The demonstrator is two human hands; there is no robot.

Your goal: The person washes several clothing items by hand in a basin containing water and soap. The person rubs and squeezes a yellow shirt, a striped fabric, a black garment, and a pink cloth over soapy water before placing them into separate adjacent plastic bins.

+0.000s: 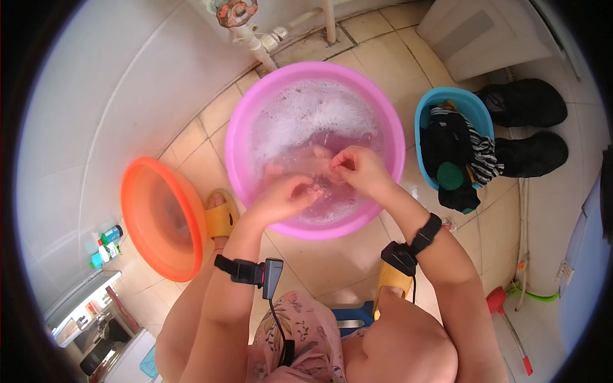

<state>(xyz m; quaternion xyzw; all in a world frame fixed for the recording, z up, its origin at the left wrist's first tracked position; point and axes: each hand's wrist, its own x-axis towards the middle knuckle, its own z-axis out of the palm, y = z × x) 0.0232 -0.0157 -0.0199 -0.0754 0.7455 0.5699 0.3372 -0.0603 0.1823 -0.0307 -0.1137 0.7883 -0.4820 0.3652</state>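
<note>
A round pink plastic basin (313,231) with foamy water stands on the tiled floor before me. Just above the water, at the near left part of the basin, is my left hand (292,198), its fingers curled. My right hand (359,170) is over the right half, thumb and fingertips close together. Pale, blurred cloth (304,160) seems to lie in the water between and beyond the hands. Whether either hand grips any of it cannot be told. Both forearms bear black strapped devices.
An orange basin (197,230) leans at the left by my yellow slipper (222,218). A blue tub (420,119) with dark and striped clothes stands at the right, beside black boots (531,153). Behind the pink basin are pipes with a valve (237,13). A red-ended brush or plunger (498,299) lies lower right.
</note>
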